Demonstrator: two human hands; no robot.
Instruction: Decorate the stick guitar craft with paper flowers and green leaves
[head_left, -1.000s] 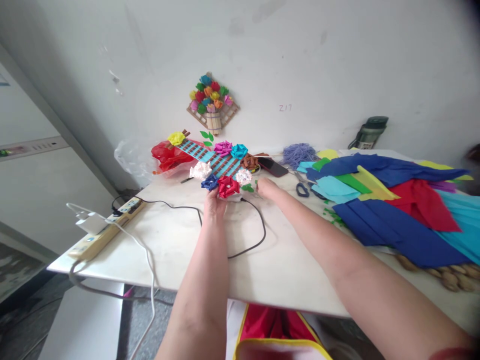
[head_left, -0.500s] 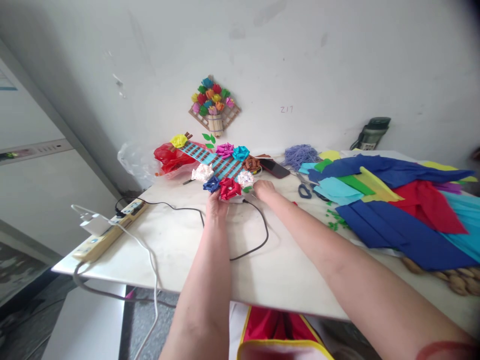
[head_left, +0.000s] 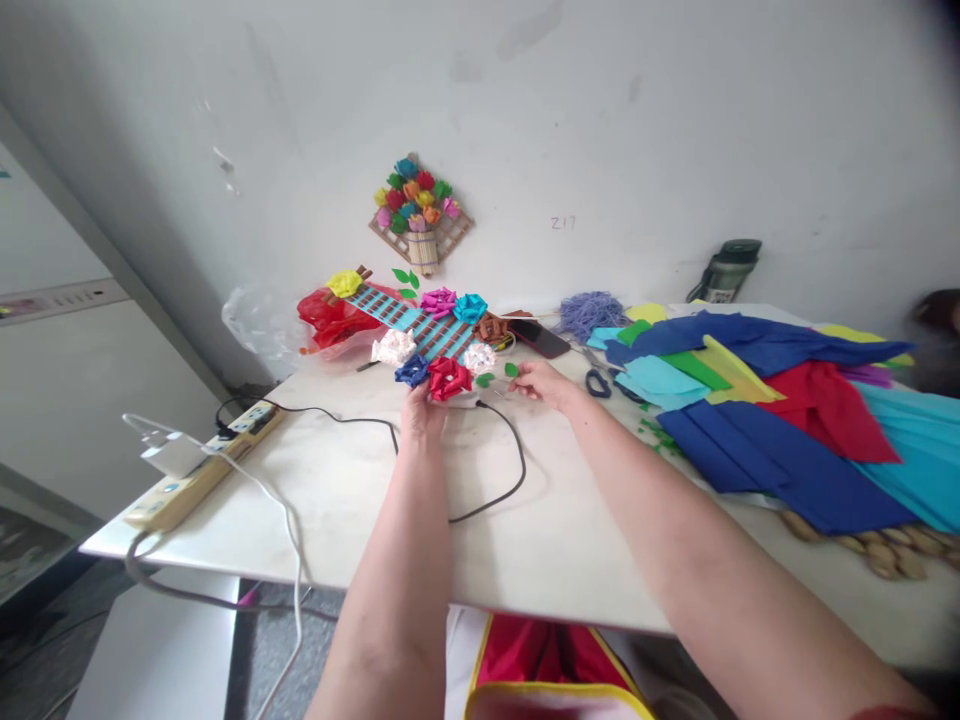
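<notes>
A blue-and-brown lattice panel (head_left: 409,318) decorated with crepe-paper flowers is tilted up at the back of the table. My left hand (head_left: 422,412) grips its lower edge, beneath the red flower (head_left: 450,379) and the dark blue flower (head_left: 412,371). Fingers pinched, my right hand (head_left: 544,385) holds a small green paper leaf (head_left: 511,370) just right of the panel. Another green leaf (head_left: 484,380) shows below the white speckled flower (head_left: 479,357). Under the red flower, a pale object (head_left: 466,402) joined to a black cable is mostly hidden.
Scissors (head_left: 598,382), a phone (head_left: 541,337) and purple shredded strands (head_left: 592,315) lie right of the panel. Coloured crepe paper (head_left: 780,470) covers the table's right side. A power strip (head_left: 202,470) with cables sits at the left edge. A flower ornament (head_left: 420,215) is on the wall.
My right hand has lifted slightly and its fingers have turned, bringing the pinched green leaf into view. My left hand keeps its grip on the panel. The whole view has shifted a little.
</notes>
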